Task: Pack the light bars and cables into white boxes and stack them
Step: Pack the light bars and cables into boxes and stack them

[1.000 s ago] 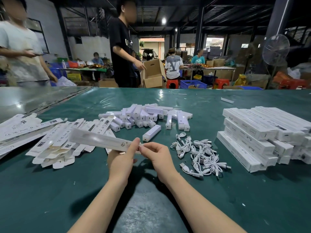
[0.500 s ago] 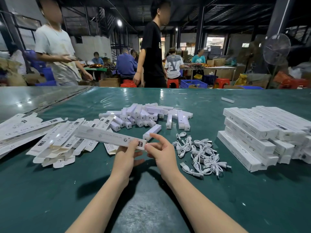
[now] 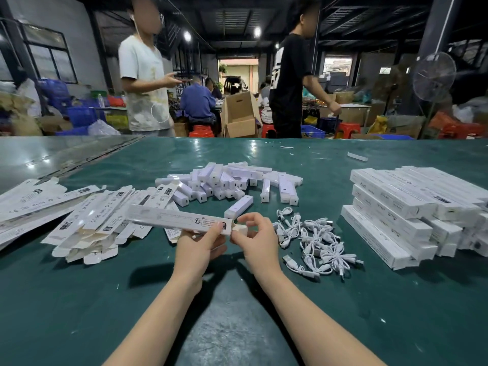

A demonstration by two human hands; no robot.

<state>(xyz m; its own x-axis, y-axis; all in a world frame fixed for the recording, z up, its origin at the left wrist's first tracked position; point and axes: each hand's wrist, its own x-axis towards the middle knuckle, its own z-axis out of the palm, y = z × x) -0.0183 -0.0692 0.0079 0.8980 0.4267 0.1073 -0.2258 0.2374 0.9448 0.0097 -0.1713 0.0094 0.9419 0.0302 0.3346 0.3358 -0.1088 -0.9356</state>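
Observation:
A long white box point(image 3: 169, 217) is held level above the green table point(image 3: 79, 299). My left hand point(image 3: 198, 247) grips it near its right end, thumb on top. My right hand point(image 3: 254, 237) pinches the small end flap at that end. Behind lies a pile of white light bars point(image 3: 227, 182), with one loose bar point(image 3: 239, 206) just beyond my hands. A tangle of white cables point(image 3: 314, 240) lies to the right. Flat unfolded boxes point(image 3: 87, 220) lie spread at the left. Packed white boxes point(image 3: 412, 207) are stacked at the right.
Two people stand past the table's far edge, one in a white shirt point(image 3: 144, 83), one in black point(image 3: 291, 83). An open cardboard carton point(image 3: 239, 116) and a standing fan point(image 3: 434, 76) are behind them. A small white scrap point(image 3: 357, 156) lies far right.
The box has taken its square shape and moved a little right. My right hand has shifted to pinch its end flap. The two people behind the table walked to the right.

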